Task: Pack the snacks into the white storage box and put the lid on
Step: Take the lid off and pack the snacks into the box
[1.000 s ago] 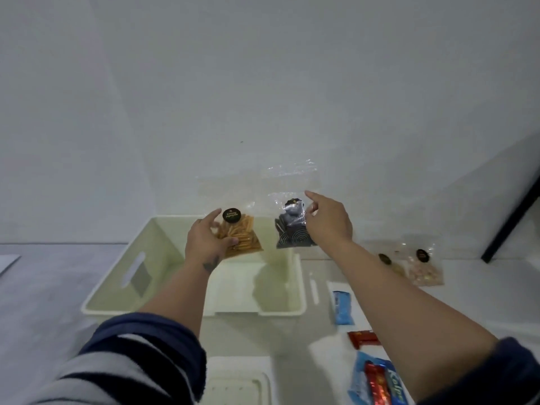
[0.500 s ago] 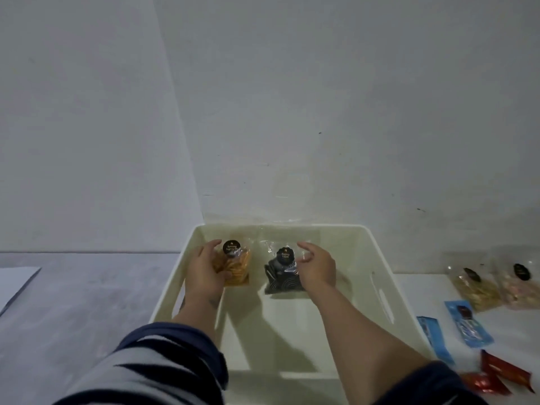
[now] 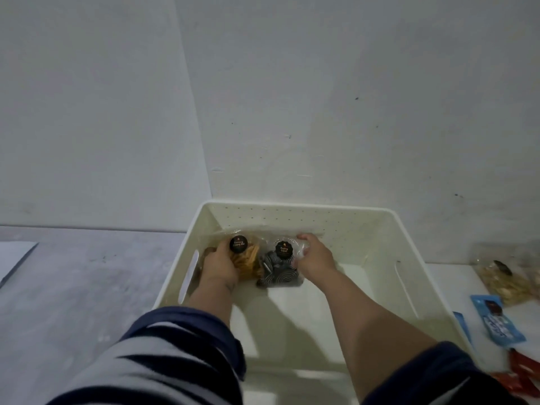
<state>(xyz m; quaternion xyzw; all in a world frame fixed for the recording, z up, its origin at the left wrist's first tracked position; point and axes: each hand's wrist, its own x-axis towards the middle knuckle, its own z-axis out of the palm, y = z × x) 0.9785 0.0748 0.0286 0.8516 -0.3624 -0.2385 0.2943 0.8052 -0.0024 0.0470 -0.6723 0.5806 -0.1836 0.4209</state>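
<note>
The white storage box (image 3: 344,226) stands open against the wall. Both my hands reach down inside it near its far left corner. My left hand (image 3: 219,263) grips a clear bag of orange snack sticks (image 3: 248,258) with a black round label. My right hand (image 3: 314,257) holds a clear bag of black-and-white swirl cookies (image 3: 279,273), which rests low in the box beside the orange bag. The lid is not clearly in view.
To the right of the box lie clear bags of pale snacks (image 3: 502,280), a blue wrapped bar (image 3: 496,320) and red wrappers (image 3: 523,372) on a white surface. Grey floor lies to the left. The wall stands just behind the box.
Both hands have lowered the two bags from above the box rim down into the box, to its far left part. The camera has moved closer over the box.
</note>
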